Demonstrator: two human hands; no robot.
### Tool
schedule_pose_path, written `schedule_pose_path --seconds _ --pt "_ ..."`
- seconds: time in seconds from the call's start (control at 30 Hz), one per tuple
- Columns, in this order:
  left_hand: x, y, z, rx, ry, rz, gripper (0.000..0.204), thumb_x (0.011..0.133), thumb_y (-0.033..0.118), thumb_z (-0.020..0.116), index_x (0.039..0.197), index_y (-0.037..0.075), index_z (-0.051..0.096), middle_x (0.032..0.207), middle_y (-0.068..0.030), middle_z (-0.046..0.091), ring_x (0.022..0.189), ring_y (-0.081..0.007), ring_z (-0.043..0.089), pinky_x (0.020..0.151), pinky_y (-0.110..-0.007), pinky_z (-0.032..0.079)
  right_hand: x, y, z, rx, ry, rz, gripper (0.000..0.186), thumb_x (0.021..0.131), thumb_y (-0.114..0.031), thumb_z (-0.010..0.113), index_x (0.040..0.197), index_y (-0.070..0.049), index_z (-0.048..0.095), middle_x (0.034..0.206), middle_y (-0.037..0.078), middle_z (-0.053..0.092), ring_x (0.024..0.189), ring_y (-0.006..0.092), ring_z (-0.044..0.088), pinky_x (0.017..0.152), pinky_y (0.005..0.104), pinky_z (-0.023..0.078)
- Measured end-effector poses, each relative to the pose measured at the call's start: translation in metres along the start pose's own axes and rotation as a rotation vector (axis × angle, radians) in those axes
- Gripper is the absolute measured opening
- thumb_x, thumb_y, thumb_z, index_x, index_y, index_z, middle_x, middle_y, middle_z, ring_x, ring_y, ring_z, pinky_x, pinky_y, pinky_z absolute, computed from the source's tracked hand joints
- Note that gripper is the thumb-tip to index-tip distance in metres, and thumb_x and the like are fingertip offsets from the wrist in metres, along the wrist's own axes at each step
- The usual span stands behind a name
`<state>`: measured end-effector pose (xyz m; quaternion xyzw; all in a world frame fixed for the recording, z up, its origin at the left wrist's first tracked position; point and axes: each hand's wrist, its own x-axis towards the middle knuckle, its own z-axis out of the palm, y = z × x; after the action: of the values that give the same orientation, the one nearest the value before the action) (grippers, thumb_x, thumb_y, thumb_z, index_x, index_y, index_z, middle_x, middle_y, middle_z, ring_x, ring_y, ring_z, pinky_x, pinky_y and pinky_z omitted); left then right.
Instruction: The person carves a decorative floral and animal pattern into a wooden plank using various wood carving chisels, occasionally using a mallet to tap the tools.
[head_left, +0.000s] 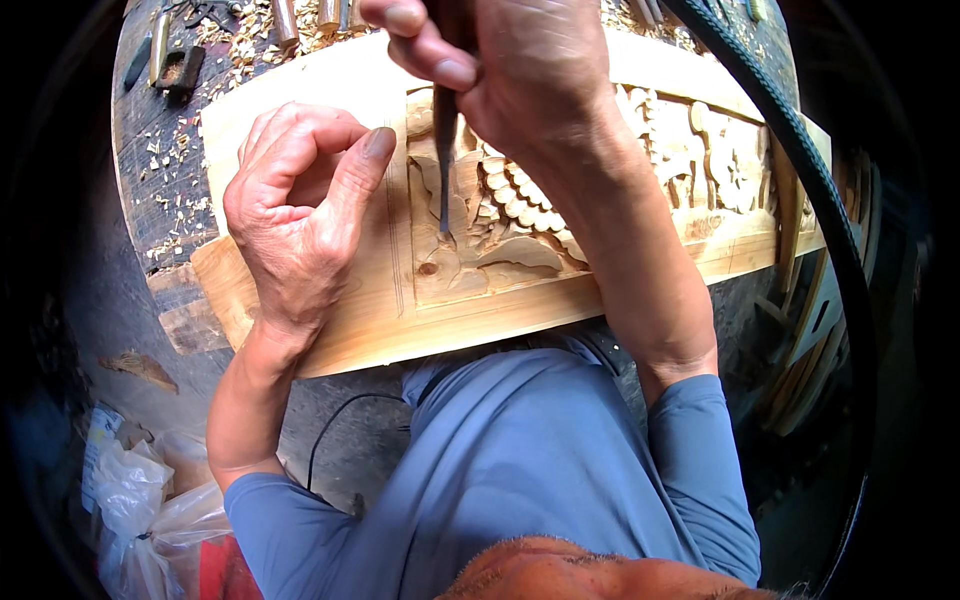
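Observation:
My right hand (540, 90) grips a narrow dark-shafted carving chisel (446, 160), its handle mostly hidden by the fingers at the top edge. The chisel points down, its tip on or just over the recessed left part of a carved wooden panel (520, 300). Scalloped rows and leaf-like shapes stand in relief there. Over the panel's plain left end, my left hand (300, 200) is curled, thumb and forefinger close together, with nothing visible in it. Whether this hand touches the wood, I cannot tell.
Wood chips (175, 200) litter the dark worktable (145, 110), where several tool handles (285, 22) lie along the back. A thick dark hose (800, 130) arcs down the right side. Boards (815, 340) lean at the right; a clear plastic bag (140, 510) sits at the lower left.

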<state>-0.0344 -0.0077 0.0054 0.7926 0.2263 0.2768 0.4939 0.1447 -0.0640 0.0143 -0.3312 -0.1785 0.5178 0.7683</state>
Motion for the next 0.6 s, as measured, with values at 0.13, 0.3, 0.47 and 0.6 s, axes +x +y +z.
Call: schedule_pose_path --seconds 0.13,0.3,0.47,0.6 --pt "-0.0012 -0.0012 -0.0003 0.018 0.000 -0.026 0.016 0.091 0.005 0.084 0.085 0.002 0.070 0.086 -0.0047 0.069 0.084 -0.0203 0.061 0.083 -0.033 0.048 -0.0037 0.0055 0.0058 0.035 0.035 0.029 0.054 0.114 -0.062 0.049 0.091 -0.013 0.053 0.071 0.004 0.060 0.044 0.0065 0.041 0.038 0.0197 0.030" --pt "0.0000 -0.0006 0.0003 0.042 -0.013 -0.010 0.016 0.093 0.005 0.083 0.085 0.001 0.070 0.085 -0.0044 0.069 0.084 -0.0199 0.061 0.083 -0.033 0.048 -0.0015 0.0060 0.0061 0.045 0.045 0.066 0.053 0.113 -0.062 0.051 0.091 -0.013 0.054 0.067 0.003 0.058 0.043 0.0072 0.042 0.038 0.0205 0.031" --pt "0.0004 0.0011 0.0011 0.047 -0.016 -0.022 0.015 0.092 0.005 0.083 0.085 0.001 0.070 0.086 -0.0045 0.069 0.084 -0.0204 0.061 0.084 -0.033 0.047 0.0049 0.0077 0.0079 0.016 0.073 0.116 0.050 0.115 -0.056 0.051 0.088 -0.014 0.055 0.066 0.001 0.057 0.043 0.0074 0.041 0.038 0.0209 0.031" --pt "-0.0010 -0.0012 -0.0011 0.069 -0.025 -0.015 0.015 0.092 0.004 0.083 0.085 0.001 0.069 0.086 -0.0049 0.069 0.084 -0.0214 0.061 0.085 -0.034 0.047 0.0045 0.0097 0.0053 0.021 0.062 0.145 0.049 0.116 -0.053 0.051 0.087 -0.015 0.055 0.066 0.001 0.057 0.044 0.0074 0.042 0.038 0.0207 0.031"
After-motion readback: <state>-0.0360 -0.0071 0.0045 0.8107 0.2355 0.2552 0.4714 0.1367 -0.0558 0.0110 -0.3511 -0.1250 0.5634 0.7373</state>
